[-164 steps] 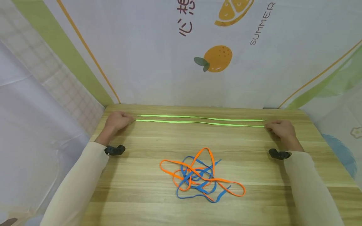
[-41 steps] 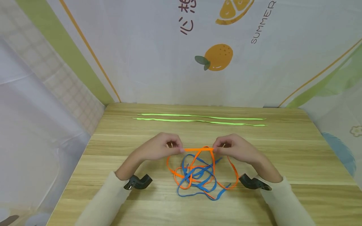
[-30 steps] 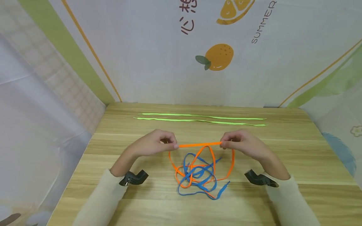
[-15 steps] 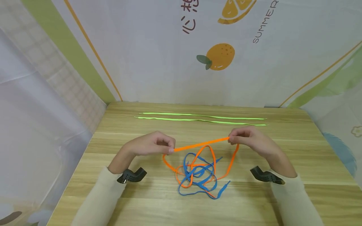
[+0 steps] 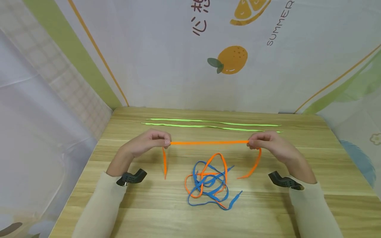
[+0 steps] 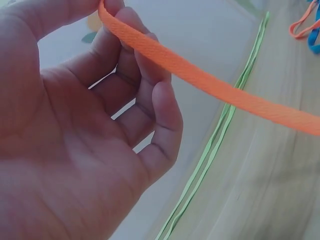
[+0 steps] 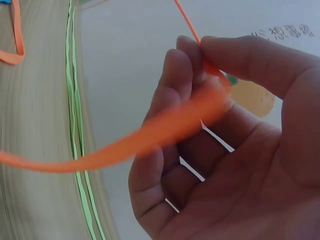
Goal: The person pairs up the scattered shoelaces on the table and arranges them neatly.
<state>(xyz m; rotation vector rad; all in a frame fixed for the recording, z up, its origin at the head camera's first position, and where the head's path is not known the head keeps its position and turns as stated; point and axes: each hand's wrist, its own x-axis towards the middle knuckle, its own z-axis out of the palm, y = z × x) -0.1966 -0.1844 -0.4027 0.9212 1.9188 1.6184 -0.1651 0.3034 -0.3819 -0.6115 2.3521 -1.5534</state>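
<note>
An orange shoelace [image 5: 208, 142] is stretched nearly straight between my two hands, above the table. My left hand [image 5: 148, 142] pinches it between thumb and fingertips, and a loose end hangs below that hand. On the other side my right hand [image 5: 272, 142] pinches it too, its tail curving down and inward. Both wrist views show the flat orange lace [image 6: 200, 82] running from the fingertips. Nearer me lies a tangle of blue shoelace [image 5: 235, 200] with another orange lace [image 5: 218, 153] looped through it.
Two lime green shoelaces [image 5: 178, 125] lie straight and side by side along the back of the wooden table [image 5: 166, 218]. Behind rises a white printed curtain [image 5: 160, 66], with more cloth on both sides.
My hands left the ends of a green lace and took the orange lace out of the tangle. They then moved apart, stretching a longer span; its ends now hang free of the pile.
</note>
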